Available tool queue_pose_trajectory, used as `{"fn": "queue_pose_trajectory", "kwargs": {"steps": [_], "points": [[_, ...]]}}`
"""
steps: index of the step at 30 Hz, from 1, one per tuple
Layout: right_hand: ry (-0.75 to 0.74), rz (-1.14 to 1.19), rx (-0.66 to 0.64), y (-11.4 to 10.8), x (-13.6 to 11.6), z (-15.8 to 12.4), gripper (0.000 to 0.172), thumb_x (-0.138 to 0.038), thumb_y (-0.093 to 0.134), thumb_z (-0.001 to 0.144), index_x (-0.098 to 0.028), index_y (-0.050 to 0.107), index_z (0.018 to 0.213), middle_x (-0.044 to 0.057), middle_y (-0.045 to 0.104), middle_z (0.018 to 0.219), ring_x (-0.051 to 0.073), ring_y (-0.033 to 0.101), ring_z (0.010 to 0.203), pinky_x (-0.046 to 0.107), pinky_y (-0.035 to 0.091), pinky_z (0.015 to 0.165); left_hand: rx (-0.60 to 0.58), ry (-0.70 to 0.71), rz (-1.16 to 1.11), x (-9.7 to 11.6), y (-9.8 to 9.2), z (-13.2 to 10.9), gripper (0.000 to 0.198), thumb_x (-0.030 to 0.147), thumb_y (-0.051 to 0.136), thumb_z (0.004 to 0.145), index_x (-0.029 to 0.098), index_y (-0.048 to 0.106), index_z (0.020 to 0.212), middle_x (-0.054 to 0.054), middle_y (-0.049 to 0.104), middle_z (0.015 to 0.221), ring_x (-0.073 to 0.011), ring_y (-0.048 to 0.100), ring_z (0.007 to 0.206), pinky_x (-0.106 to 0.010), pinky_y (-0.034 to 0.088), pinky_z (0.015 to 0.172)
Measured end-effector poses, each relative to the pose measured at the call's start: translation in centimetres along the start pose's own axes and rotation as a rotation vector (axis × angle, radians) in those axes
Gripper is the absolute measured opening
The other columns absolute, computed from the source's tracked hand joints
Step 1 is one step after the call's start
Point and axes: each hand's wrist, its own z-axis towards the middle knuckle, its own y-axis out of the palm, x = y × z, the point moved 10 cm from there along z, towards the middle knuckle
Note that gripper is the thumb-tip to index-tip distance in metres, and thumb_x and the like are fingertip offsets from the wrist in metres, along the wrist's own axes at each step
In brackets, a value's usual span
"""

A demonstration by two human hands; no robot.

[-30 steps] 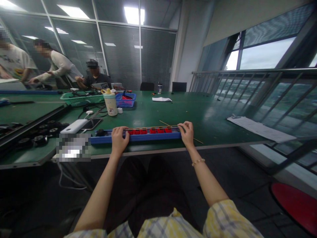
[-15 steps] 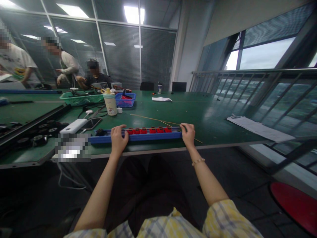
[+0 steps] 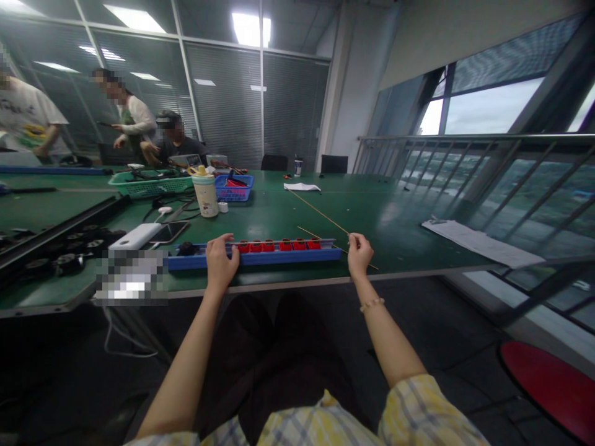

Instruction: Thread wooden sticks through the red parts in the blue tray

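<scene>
A long blue channel (image 3: 279, 256) lies along the table's near edge, with several red parts (image 3: 285, 245) in a row inside it and a black part (image 3: 186, 248) at its left end. My left hand (image 3: 222, 260) grips the channel left of the red parts, thumb and fingers over its walls. Just past the channel's right end, my right hand (image 3: 359, 251) pinches the near end of a thin yellowish rod (image 3: 320, 212), which slants away to the far left. A second thin rod (image 3: 307, 231) lies behind and partly beneath the channel's right part.
On the left are a cup (image 3: 205, 195), a blue basket (image 3: 235, 189), a green basket (image 3: 151, 186), a phone (image 3: 170, 231), a white power bank (image 3: 136, 236) and black parts (image 3: 69, 263). Papers (image 3: 481, 241) lie right. People (image 3: 132, 118) are at the far left.
My right hand has moved slightly right, off the channel's end. The rod in it has swung, its far end now pointing farther away across the table. My left hand stays on the channel.
</scene>
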Motion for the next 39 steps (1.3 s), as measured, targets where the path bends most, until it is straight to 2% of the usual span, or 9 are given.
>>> {"fn": "queue_pose_trajectory", "kwargs": {"steps": [4, 8, 12, 17, 21, 24, 29, 39], "points": [[0.004, -0.063, -0.057, 0.4, 0.2, 0.3, 0.038, -0.043, 0.043, 0.091, -0.017, 0.071, 0.087, 0.01, 0.072, 0.085, 0.023, 0.06, 0.081, 0.032, 0.043, 0.079, 0.004, -0.002, 0.008, 0.0, -0.1, 0.1, 0.032, 0.026, 0.05, 0.086, 0.017, 0.057, 0.115, -0.009, 0.066, 0.105, -0.028, 0.054, 0.105, -0.044, 0.041, 0.099], [0.013, -0.17, -0.151, 0.0, 0.6, 1.8, 0.034, -0.036, 0.046, 0.085, -0.016, 0.073, 0.084, 0.012, 0.074, 0.093, 0.024, 0.062, 0.085, 0.034, 0.044, 0.083, 0.003, -0.001, -0.004, 0.0, -0.1, 0.2, 0.031, 0.026, 0.05, 0.085, 0.017, 0.057, 0.114, -0.009, 0.067, 0.101, -0.0277, 0.055, 0.102, -0.043, 0.042, 0.097], [0.112, -0.239, -0.33, -1.3, 2.1, 3.8, 0.03, -0.034, 0.051, 0.08, -0.018, 0.076, 0.084, 0.009, 0.075, 0.084, 0.023, 0.066, 0.079, 0.03, 0.045, 0.074, 0.01, 0.011, -0.005, 0.0, 0.0, 0.3, 0.031, 0.027, 0.051, 0.085, 0.017, 0.058, 0.114, -0.008, 0.067, 0.099, -0.0278, 0.055, 0.101, -0.043, 0.042, 0.097], [0.159, -0.343, -0.472, -3.3, 3.1, 5.0, 0.027, -0.033, 0.054, 0.08, -0.019, 0.077, 0.081, 0.006, 0.074, 0.073, 0.021, 0.067, 0.075, 0.027, 0.044, 0.069, -0.001, 0.001, -0.001, -0.2, 0.3, 0.3, 0.031, 0.027, 0.05, 0.085, 0.018, 0.057, 0.114, -0.008, 0.067, 0.1, -0.0274, 0.056, 0.1, -0.043, 0.041, 0.098], [0.146, -0.415, -0.65, -3.0, 3.6, 4.4, 0.019, -0.029, 0.06, 0.079, -0.019, 0.076, 0.08, 0.004, 0.072, 0.068, 0.018, 0.068, 0.072, 0.025, 0.044, 0.065, 0.001, 0.01, 0.004, -0.3, 0.3, 0.3, 0.03, 0.027, 0.05, 0.085, 0.017, 0.057, 0.113, -0.008, 0.067, 0.099, -0.0271, 0.056, 0.099, -0.043, 0.042, 0.097], [0.152, -0.499, -0.793, -2.2, 4.3, 3.6, 0.008, -0.024, 0.07, 0.073, -0.021, 0.076, 0.076, 0.004, 0.074, 0.074, 0.017, 0.068, 0.074, 0.023, 0.044, 0.065, 0.0, 0.011, 0.009, -0.4, 0.3, 0.3, 0.03, 0.027, 0.05, 0.085, 0.017, 0.057, 0.113, -0.008, 0.067, 0.098, -0.0272, 0.056, 0.098, -0.043, 0.041, 0.097], [0.165, -0.663, -0.85, -2.0, 5.3, 3.0, 0.003, -0.019, 0.075, 0.069, -0.021, 0.076, 0.071, 0.007, 0.074, 0.075, 0.018, 0.069, 0.076, 0.023, 0.046, 0.066, 0.0, 0.019, 0.002, -0.3, 0.3, 0.3, 0.03, 0.027, 0.05, 0.085, 0.017, 0.057, 0.113, -0.009, 0.067, 0.099, -0.0274, 0.055, 0.098, -0.044, 0.041, 0.097], [0.205, -0.721, -0.983, -1.1, 7.0, 1.9, 0.009, -0.017, 0.077, 0.067, -0.02, 0.075, 0.076, 0.006, 0.075, 0.081, 0.018, 0.07, 0.077, 0.024, 0.048, 0.068, -0.01, 0.001, 0.012, -0.4, 0.5, 0.3, 0.029, 0.028, 0.05, 0.085, 0.018, 0.057, 0.112, -0.008, 0.067, 0.098, -0.0268, 0.057, 0.096, -0.043, 0.04, 0.097]]}}
